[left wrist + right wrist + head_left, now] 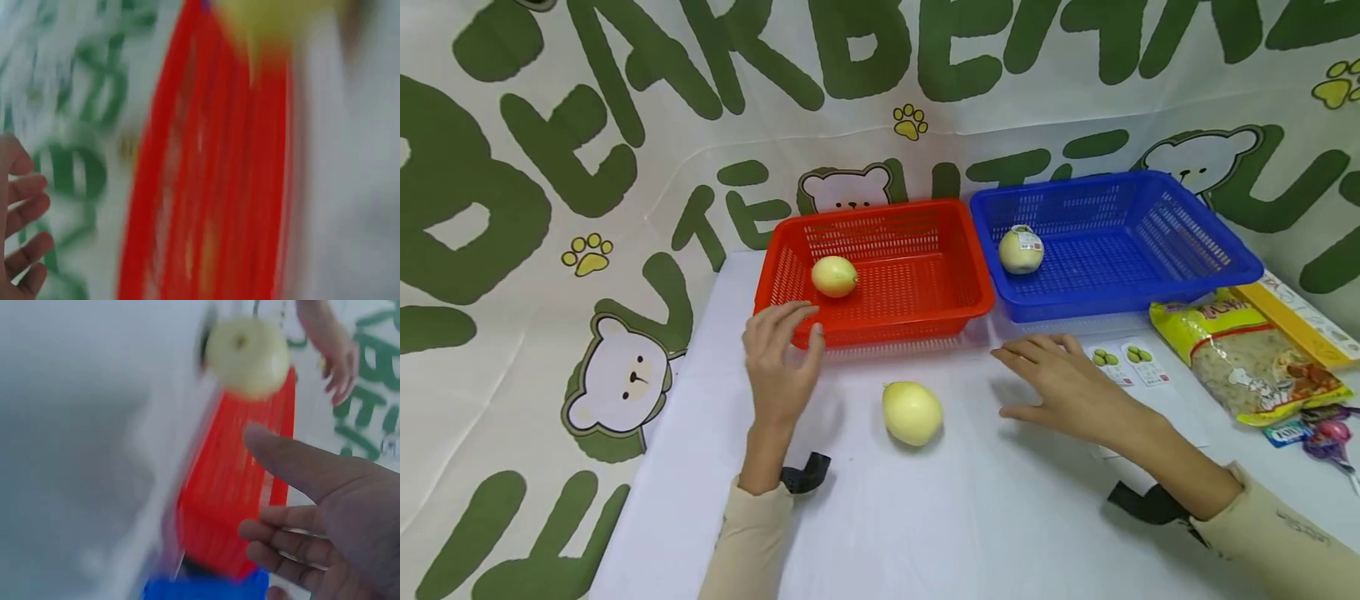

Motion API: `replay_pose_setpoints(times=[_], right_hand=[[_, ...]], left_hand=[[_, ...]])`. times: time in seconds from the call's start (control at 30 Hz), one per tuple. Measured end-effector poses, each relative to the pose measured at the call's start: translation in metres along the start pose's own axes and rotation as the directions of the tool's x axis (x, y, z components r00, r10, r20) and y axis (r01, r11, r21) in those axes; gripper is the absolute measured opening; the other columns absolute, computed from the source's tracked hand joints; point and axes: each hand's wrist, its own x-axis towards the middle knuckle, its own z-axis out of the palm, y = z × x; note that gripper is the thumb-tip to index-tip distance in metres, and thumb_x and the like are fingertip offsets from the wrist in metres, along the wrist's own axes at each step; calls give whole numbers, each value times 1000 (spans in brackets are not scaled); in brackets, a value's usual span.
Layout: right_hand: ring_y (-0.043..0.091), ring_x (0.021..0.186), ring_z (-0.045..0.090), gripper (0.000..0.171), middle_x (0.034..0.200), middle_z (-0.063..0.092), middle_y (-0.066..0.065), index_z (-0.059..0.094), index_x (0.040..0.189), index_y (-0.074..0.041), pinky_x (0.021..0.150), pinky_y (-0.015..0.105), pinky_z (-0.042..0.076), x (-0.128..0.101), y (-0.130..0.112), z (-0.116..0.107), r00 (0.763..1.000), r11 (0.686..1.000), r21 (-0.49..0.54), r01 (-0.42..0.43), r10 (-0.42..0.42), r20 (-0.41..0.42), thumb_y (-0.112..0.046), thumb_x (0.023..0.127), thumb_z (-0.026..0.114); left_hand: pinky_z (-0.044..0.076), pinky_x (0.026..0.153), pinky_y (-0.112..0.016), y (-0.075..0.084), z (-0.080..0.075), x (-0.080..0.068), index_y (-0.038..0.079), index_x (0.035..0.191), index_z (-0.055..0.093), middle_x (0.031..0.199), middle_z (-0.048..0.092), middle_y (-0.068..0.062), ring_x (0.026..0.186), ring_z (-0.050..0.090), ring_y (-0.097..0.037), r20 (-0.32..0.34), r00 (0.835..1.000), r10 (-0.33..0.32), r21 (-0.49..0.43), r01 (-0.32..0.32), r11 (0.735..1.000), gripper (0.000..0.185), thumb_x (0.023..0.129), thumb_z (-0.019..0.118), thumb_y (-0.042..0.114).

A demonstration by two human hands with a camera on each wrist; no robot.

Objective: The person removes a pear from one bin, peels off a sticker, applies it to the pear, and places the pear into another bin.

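A pale yellow, lemon-like fruit point(912, 413) sits on the white table between my hands, in front of the red basket point(880, 336). To its upper left, my left hand point(781, 354) hovers by the basket's front left corner, fingers loosely bent and holding nothing. My right hand point(1060, 383) is spread to the right of the fruit, thumb apart from the fingers, touching nothing. In the right wrist view the fruit point(249, 357) appears beyond the right thumb. Another yellow fruit point(834, 277) lies inside the red basket on its left side.
A blue basket point(1127, 296) stands beside the red one and holds a pale fruit with a label point(1021, 250). On the right lie a yellow snack bag point(1247, 358), a long yellow box point(1300, 321), wrapped lollipops point(1330, 437) and printed fruit cards point(1123, 364). A printed cloth point(647, 150) hangs behind.
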Motion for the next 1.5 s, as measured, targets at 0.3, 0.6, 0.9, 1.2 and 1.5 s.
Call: replay_pose_setpoints(times=[0.3,0.6,0.9,1.2,1.5], right_hand=[[35,103,60,43,107,69,12,75,108,-4,80,53,40,-54,75,-10,987,995,-70,-66,55,-150,-21,70,90],[31,96,62,29,98,71,7,78,95,-10,75,50,41,-74,108,10,989,988,-108,-109,97,-108,-19,71,90],[36,84,63,19,84,71,12,75,85,-2,72,51,41,-63,113,0,938,986,-117,-121,75,-337,0,70,86],[36,85,61,43,86,71,17,74,88,3,71,46,35,-58,81,-29,822,997,-37,-64,32,-568,-35,101,59],[33,87,63,40,92,71,10,74,93,-2,74,44,37,-49,20,-27,785,975,-119,190,-224,-578,-31,105,50]], left_hand=[[44,97,-30,133,81,-28,12,109,73,113,68,1,110,59,-17,442,858,261,-201,-189,961,22,90,70,22],[36,108,-26,174,174,-60,24,141,59,142,53,6,133,46,-10,852,491,185,-41,-289,956,42,103,52,41],[30,111,-32,180,193,-75,36,145,52,154,40,14,143,32,-12,922,380,78,51,-319,946,44,103,47,49],[41,96,-19,187,191,-71,19,117,69,119,60,6,113,54,-8,780,625,-32,-118,197,973,32,97,62,44],[47,63,-19,192,155,-41,3,94,70,82,67,-4,71,61,-10,682,548,-486,-485,835,260,16,94,68,19]])
